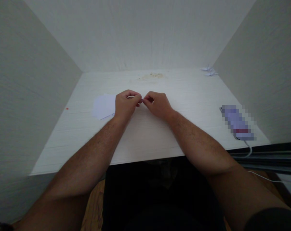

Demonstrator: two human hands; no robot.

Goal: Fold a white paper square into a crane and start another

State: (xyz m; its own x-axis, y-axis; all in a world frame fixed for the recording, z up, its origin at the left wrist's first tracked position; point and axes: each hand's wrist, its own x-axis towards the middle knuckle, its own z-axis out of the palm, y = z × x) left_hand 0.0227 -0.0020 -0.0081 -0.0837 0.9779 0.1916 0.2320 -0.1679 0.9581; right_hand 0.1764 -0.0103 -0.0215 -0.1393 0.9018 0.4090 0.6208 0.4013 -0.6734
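Observation:
My left hand (128, 102) and my right hand (159, 103) meet above the middle of the white table (145, 134). The thumb and forefinger of each are pinched, with the fingertips almost touching. Whatever lies between them is hidden or too small to make out. Partly behind my left hand and wrist, white paper (103, 106) lies on the tabletop, and a straight paper edge shows at its front.
Folded white paper pieces (210, 72) sit in the back right corner. A blurred-out phone-like device (237, 123) with a white cable (249, 149) lies at the right. A small red speck (67, 108) is at the left. Panels enclose three sides.

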